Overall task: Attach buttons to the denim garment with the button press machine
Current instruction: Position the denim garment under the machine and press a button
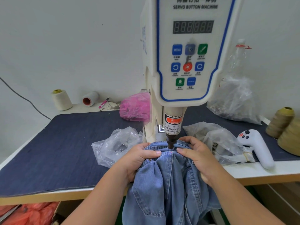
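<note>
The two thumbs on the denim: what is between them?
In the head view, between the left thumb and right thumb lie a strip of denim and the press tip.

The button press machine (191, 51) reads "SERVO BUTTON MACHINE"; its ram label (172, 125) warns "TAKE CARE OF YOUR FINGER".

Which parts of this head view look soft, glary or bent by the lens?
Head view: the machine's panel lettering is slightly blurred; the clear plastic bags catch soft white glare; the table edge bows from wide-angle distortion; lighting is even, with only faint shadows.
</note>
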Demonstrator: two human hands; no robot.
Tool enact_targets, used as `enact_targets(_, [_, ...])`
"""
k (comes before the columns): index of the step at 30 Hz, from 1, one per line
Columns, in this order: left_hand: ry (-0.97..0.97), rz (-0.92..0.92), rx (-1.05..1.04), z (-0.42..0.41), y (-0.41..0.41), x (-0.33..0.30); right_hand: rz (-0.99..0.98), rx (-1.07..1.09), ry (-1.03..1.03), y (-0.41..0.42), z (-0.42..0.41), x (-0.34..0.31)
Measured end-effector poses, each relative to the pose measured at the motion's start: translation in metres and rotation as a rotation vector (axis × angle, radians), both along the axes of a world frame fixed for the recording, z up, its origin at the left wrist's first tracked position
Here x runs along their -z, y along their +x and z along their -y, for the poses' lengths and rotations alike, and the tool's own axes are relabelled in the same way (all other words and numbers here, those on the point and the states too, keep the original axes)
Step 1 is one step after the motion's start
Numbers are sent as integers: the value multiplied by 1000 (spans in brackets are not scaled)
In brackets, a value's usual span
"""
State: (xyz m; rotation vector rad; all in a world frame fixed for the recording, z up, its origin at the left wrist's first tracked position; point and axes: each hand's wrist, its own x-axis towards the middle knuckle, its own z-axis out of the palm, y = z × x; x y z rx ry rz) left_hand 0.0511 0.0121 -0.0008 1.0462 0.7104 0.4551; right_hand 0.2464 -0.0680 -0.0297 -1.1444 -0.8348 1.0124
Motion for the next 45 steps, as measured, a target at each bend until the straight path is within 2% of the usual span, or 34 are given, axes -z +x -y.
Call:
enact_targets(38, [3, -12, -76, 12, -1, -8, 10, 15, -35, -3, 4, -6])
enact_targets(42, [8, -15, -44, 15, -2, -10, 17, 53, -11, -6, 9, -7])
enact_targets(45, [-6, -13, 59, 20, -7, -19, 13, 89, 10, -8, 19, -7])
